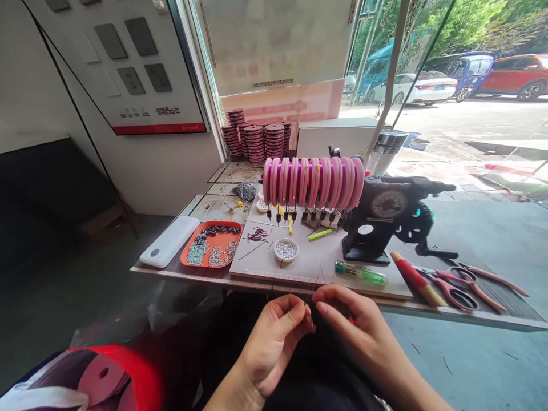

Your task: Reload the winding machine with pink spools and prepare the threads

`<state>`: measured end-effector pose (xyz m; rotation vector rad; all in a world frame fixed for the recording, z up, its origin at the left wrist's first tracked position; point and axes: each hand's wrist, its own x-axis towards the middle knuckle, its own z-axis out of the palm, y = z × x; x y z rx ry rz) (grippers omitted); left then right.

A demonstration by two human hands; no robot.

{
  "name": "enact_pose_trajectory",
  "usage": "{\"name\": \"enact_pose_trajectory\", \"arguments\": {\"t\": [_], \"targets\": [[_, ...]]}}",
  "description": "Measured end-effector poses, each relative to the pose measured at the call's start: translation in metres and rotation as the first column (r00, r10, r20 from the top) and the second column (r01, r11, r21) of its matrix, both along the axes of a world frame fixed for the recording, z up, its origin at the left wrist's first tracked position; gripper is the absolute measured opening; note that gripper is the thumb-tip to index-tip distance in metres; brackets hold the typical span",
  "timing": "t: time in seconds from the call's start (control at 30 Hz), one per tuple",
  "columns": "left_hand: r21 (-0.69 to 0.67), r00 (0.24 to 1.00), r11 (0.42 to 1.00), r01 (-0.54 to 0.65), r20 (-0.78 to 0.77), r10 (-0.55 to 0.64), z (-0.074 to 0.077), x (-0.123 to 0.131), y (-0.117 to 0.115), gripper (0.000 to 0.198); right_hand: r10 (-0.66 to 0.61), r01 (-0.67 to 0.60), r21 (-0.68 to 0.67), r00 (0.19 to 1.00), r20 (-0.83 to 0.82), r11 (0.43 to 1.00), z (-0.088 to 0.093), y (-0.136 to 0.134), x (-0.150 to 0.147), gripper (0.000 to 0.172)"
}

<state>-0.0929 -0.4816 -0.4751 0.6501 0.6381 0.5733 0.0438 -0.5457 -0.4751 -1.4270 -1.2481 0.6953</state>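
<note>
My left hand [277, 339] is closed in a pinch, thumb against index finger, just below the table's front edge. What it pinches is too small to make out. Beside it, my right hand [357, 325] has thumb and index fingertips drawn close together, near the left fingertips. A faint thin strand seems to run by them; its ends are not clear. Above the hands, a row of pink spools [314, 184] sits on a black hand-cranked machine [387, 208], with small dark weights hanging below. A small white dish of tiny silvery pieces [286, 250] stands on the board [257, 268].
An orange tray [210, 244] of sorted small parts and a white case [169, 242] lie left. A green-handled tool [361, 273], a brush [417, 279], scissors [456, 288] and pliers [492, 279] lie right. Stacked spools [256, 142] stand behind; a red bag [141, 371] is lower left.
</note>
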Motion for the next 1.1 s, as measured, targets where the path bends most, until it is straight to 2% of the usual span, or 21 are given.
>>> {"name": "enact_pose_trajectory", "arguments": {"t": [0.07,0.13,0.37,0.5,0.57,0.7,0.87,1.1], "targets": [[0.011,1.000,1.000,-0.025,-0.010,0.025,0.000,0.000,-0.002,0.016,0.059,-0.079,-0.083,0.973,-0.225,0.993,-0.003,0.003,-0.003,0.021],[0.044,0.998,0.998,-0.041,-0.037,0.042,0.000,0.000,-0.004,0.017,0.076,-0.124,-0.109,0.927,-0.366,0.986,-0.003,0.007,-0.006,0.024],[0.175,0.984,0.982,-0.075,-0.147,0.102,-0.002,-0.001,-0.006,0.017,0.136,-0.194,-0.055,0.834,-0.536,0.979,-0.002,0.013,-0.013,0.024],[0.177,0.988,0.982,-0.069,-0.124,0.091,-0.003,0.000,-0.008,0.018,0.143,-0.243,-0.052,0.716,-0.683,0.969,-0.006,0.013,-0.015,0.021],[0.171,0.991,0.983,-0.062,-0.108,0.081,-0.003,0.000,-0.008,0.018,0.159,-0.268,-0.041,0.681,-0.715,0.962,-0.008,0.012,-0.015,0.020],[0.178,0.992,0.984,-0.030,-0.119,0.052,-0.002,-0.002,-0.008,0.016,0.187,-0.295,-0.021,0.658,-0.729,0.955,-0.007,0.012,-0.014,0.021],[0.187,0.992,0.982,0.000,-0.126,0.024,-0.003,-0.002,-0.007,0.016,0.174,-0.294,-0.041,0.666,-0.725,0.955,-0.005,0.010,-0.012,0.024],[0.168,0.992,0.986,0.016,-0.123,0.004,-0.001,-0.003,-0.007,0.014,0.171,-0.299,-0.055,0.676,-0.717,0.953,-0.010,0.008,-0.010,0.022]]}}
